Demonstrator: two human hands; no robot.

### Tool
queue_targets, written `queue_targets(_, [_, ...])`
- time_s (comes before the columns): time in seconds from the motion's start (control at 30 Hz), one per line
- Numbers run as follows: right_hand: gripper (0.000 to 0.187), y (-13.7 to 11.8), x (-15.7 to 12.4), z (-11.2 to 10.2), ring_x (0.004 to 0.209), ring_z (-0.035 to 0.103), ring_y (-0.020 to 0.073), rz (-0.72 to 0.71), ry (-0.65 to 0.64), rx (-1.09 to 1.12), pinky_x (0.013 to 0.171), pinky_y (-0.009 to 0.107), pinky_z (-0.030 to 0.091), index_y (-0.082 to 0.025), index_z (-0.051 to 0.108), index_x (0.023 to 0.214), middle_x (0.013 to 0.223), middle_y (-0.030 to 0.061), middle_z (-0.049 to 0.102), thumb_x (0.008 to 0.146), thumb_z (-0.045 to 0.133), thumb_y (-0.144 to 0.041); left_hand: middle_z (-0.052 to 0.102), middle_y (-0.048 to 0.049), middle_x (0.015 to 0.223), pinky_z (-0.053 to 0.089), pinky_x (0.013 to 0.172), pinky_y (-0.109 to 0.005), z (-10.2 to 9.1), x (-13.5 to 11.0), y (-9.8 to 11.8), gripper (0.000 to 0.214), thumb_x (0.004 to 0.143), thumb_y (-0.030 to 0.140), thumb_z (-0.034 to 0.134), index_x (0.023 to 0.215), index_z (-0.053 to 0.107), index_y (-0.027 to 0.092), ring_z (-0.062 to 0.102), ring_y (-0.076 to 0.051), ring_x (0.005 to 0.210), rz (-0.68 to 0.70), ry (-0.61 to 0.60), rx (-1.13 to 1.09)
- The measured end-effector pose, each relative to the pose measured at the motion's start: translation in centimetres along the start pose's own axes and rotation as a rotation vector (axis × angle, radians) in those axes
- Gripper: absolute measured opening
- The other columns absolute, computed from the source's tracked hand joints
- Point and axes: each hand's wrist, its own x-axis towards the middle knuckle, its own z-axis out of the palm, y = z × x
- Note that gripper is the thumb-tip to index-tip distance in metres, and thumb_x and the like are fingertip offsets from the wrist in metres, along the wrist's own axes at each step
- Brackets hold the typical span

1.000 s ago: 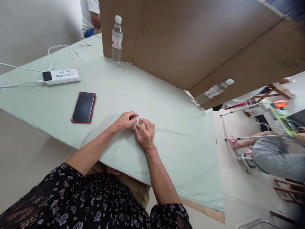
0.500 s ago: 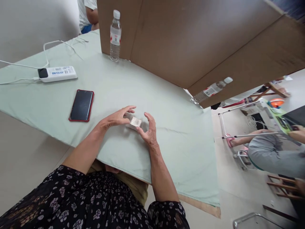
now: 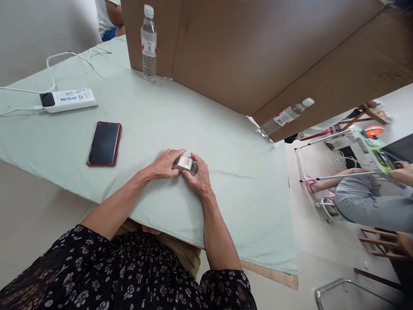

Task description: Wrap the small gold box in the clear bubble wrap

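Both hands meet near the front middle of a table covered in pale green cloth [image 3: 226,142]. Between them is a small silvery-grey block [image 3: 185,163] resting on the cloth; I cannot make out what it is. My left hand [image 3: 163,164] presses its fingertips against the block's left side. My right hand [image 3: 200,176] curls its fingers round the block's right side. Both forearms reach in from the bottom of the picture, above a dark flowered garment.
A red-cased phone [image 3: 105,143] lies face up to the left. Farther left sits a white power strip [image 3: 68,100] with cables. A water bottle [image 3: 149,42] stands against a tall cardboard screen [image 3: 258,51]; another bottle [image 3: 284,117] lies at its right end. A seated person [image 3: 368,206] is at the right.
A second ago both hands covered the block. Half a second ago they opened and drew apart, showing it on the cloth. Now they have closed on it again.
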Motion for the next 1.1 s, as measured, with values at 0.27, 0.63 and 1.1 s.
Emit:
queue_targets(0.27, [0.032, -0.7, 0.1, -0.7, 0.126, 0.060, 0.0276, -0.106, 0.155, 0.038, 0.108, 0.050, 0.045, -0.025, 0.063, 0.122, 0.135, 0.0110, 0.066, 0.092, 0.062, -0.036, 0.056, -0.0160, 0.144, 0.039, 0.116, -0.049, -0.7, -0.1, 0.2, 0.091, 0.070, 0.032, 0.061, 0.156, 0.037, 0.011, 0.049, -0.033, 0.135, -0.106, -0.009, -0.119])
queue_targets(0.63, [0.022, -0.9, 0.3, -0.8, 0.121, 0.062, 0.0262, -0.002, 0.240, 0.084, 0.106, 0.049, 0.047, -0.026, 0.068, 0.110, 0.126, 0.0098, 0.069, 0.089, 0.065, -0.033, 0.057, -0.0159, 0.143, 0.042, 0.113, -0.049, -0.3, -0.1, 0.3, 0.089, 0.072, 0.034, 0.062, 0.155, 0.039, 0.013, 0.052, -0.033, 0.133, -0.114, 0.022, -0.159])
queue_targets(1.1, [0.049, 2.1, 5.6, -1.4, 0.110, 0.067, 0.0252, 0.406, -0.014, 0.508, 0.090, 0.041, 0.055, -0.020, 0.064, 0.121, 0.118, 0.0130, 0.074, 0.078, 0.071, -0.042, 0.059, -0.0146, 0.139, 0.047, 0.107, -0.047, 0.0, 0.2, 0.2, 0.090, 0.071, 0.035, 0.066, 0.155, 0.039, 0.018, 0.060, -0.031, 0.121, -0.141, 0.019, -0.317])
